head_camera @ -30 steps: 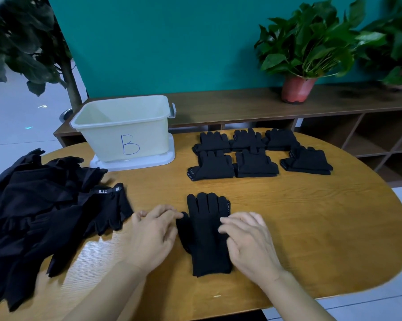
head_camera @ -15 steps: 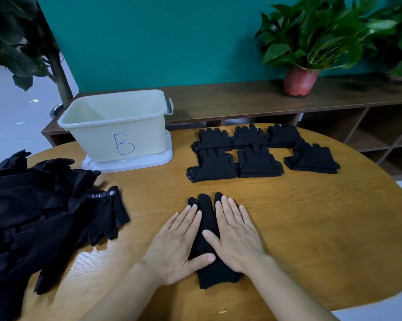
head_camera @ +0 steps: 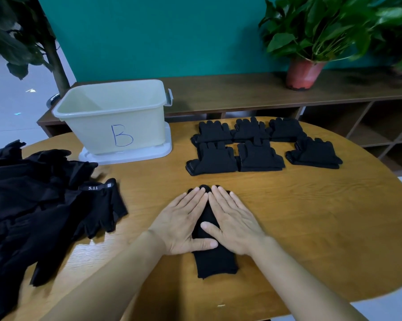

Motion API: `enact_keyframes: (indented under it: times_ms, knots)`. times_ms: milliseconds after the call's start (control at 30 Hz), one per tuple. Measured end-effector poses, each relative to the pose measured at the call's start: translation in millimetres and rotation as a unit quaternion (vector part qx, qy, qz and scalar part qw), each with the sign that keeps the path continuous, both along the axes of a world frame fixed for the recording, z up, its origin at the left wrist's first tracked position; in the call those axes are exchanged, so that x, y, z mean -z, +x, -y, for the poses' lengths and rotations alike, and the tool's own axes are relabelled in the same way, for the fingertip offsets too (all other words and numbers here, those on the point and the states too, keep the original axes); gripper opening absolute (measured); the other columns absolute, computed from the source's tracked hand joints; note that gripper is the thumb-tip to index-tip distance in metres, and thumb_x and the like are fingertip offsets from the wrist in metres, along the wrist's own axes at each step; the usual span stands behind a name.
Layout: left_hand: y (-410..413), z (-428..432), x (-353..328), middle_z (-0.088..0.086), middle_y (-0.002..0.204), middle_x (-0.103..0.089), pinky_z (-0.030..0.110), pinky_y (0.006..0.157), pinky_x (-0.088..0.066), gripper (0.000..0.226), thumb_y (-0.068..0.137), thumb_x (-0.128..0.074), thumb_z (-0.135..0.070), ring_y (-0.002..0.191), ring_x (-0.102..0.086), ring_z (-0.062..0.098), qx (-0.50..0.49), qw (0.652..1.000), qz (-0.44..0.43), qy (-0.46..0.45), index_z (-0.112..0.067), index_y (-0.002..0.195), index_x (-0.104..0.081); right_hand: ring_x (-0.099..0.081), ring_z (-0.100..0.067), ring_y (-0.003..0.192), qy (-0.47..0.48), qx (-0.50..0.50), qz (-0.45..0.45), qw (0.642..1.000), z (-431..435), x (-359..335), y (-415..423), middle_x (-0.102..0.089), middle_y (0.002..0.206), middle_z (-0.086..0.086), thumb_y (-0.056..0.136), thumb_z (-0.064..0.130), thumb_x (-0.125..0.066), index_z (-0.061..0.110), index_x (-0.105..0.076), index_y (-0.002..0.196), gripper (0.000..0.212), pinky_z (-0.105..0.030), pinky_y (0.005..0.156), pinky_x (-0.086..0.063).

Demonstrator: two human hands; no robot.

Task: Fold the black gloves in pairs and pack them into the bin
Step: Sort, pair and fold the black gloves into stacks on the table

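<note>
Centrally, head view: glove [head_camera: 215, 262] flat on table [head_camera: 311, 216], under both palms. Left hand [head_camera: 181, 224] and right hand [head_camera: 233, 224] spread, fingers straight, pressing it; cuff juts toward the person. Bin [head_camera: 116, 121] far left; folded pairs [head_camera: 260, 147] beyond; loose pile [head_camera: 33, 205] left.

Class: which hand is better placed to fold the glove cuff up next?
Probably left: the left hand has its thumb across the glove nearest its free cuff; the right hand lies farther up.

Potted plant [head_camera: 311, 35] on wooden shelf [head_camera: 230, 91]
</note>
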State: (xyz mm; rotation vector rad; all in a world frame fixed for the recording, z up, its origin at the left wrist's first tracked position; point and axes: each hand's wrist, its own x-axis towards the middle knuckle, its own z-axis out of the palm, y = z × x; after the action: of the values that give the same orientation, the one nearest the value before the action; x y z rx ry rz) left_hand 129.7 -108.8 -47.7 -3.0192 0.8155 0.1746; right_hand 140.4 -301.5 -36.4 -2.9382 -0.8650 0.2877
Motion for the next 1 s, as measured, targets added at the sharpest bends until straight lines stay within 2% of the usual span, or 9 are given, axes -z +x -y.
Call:
enact_keyframes:
  times_ms: [133,267,400,467,533,700,833,933,1000]
  knots:
    - [-2.0,-6.4,-2.3,0.004,0.163,0.021,0.034,0.121,0.016,0.118,0.07,0.004,-0.096,0.147,0.029,0.013,-0.033,0.999,0.009,-0.018,-0.017,0.156,0.015,0.025,-0.013,0.147,-0.006,0.027,0.013,1.0,7.8,-1.9,3.7,0.023,0.162,-0.001,0.09,0.068,0.001,0.016,0.015,0.155,0.084,-0.035,0.122,0.014]
    - [-23.3,-20.6,-14.4,-0.001,0.165,0.014,0.035,0.123,0.008,0.096,0.086,0.003,-0.083,0.149,0.021,0.006,-0.112,0.977,0.07,-0.17,-0.02,0.158,0.005,0.023,-0.011,0.147,0.02,0.065,0.043,0.997,31.6,-12.8,-3.6,0.021,0.161,0.0,0.089,0.068,0.011,0.018,0.015,0.154,0.082,-0.033,0.122,0.013]
    - [-66.8,-18.2,-16.3,-0.002,0.161,-0.031,0.041,0.116,-0.023,0.074,0.096,-0.034,-0.072,0.148,-0.025,0.013,-0.016,0.968,0.12,-0.218,-0.023,0.151,-0.04,0.018,-0.004,0.148,0.086,-0.004,0.06,0.995,40.2,-20.0,-33.4,0.011,0.163,0.005,0.095,0.065,0.004,0.022,0.004,0.156,0.075,-0.029,0.121,0.014]
    - [-82.5,-12.6,-12.4,-0.007,0.143,-0.053,0.037,0.102,-0.033,0.066,0.09,-0.049,-0.073,0.131,-0.047,0.01,0.05,0.968,0.137,-0.202,-0.026,0.135,-0.06,0.014,-0.002,0.149,0.098,-0.042,0.047,0.993,36.2,-18.9,-50.2,0.006,0.164,0.007,0.098,0.063,0.0,0.024,-0.001,0.157,0.071,-0.028,0.121,0.012]
    - [-87.2,-9.3,-8.2,-0.011,0.127,-0.062,0.033,0.094,-0.033,0.059,0.087,-0.054,-0.072,0.113,-0.055,0.006,0.074,0.967,0.141,-0.198,-0.027,0.123,-0.068,0.007,-0.003,0.15,0.111,-0.065,0.046,0.991,32.5,-13.2,-63.7,-0.003,0.164,0.007,0.1,0.063,-0.004,0.024,-0.01,0.157,0.069,-0.028,0.121,0.009]
    - [-80.5,-3.3,-6.3,-0.016,0.109,-0.07,0.027,0.086,-0.033,0.04,0.082,-0.065,-0.056,0.094,-0.06,0.002,0.065,0.963,0.156,-0.21,-0.027,0.108,-0.075,-0.012,-0.008,0.15,0.123,-0.071,0.041,0.989,31.5,1.0,-80.3,-0.019,0.161,0.005,0.097,0.07,-0.023,0.018,-0.025,0.156,0.078,-0.03,0.12,0.001]
    - [-79.1,4.4,-7.8,-0.016,0.099,-0.073,0.027,0.083,-0.034,0.03,0.074,-0.062,-0.042,0.084,-0.062,0.002,0.052,0.964,0.173,-0.195,-0.027,0.096,-0.078,-0.003,0.005,0.147,0.141,-0.057,0.015,0.988,32.8,-4.1,-83.8,-0.014,0.162,0.012,0.088,0.055,-0.042,0.023,-0.017,0.158,0.081,-0.027,0.122,0.002]
    - [-81.8,8.7,-8.6,-0.019,0.092,-0.073,0.022,0.084,-0.032,0.024,0.072,-0.06,-0.04,0.081,-0.056,-0.005,0.0,0.956,0.17,-0.238,-0.029,0.087,-0.077,0.009,0.025,0.128,0.183,-0.015,-0.003,0.983,32.9,-7.7,-85.4,-0.015,0.153,0.027,0.087,0.039,-0.053,0.032,-0.017,0.156,0.078,-0.009,0.114,0.008]
    - [-84.1,10.4,-7.7,-0.022,0.089,-0.071,0.022,0.085,-0.032,0.019,0.073,-0.061,-0.04,0.082,-0.049,-0.007,-0.026,0.95,0.159,-0.269,-0.032,0.083,-0.075,-0.003,0.021,0.13,0.214,0.025,0.004,0.977,35.8,-4.7,-83.6,-0.027,0.149,0.026,0.087,0.029,-0.058,0.036,-0.028,0.153,0.072,-0.001,0.105,0.01]
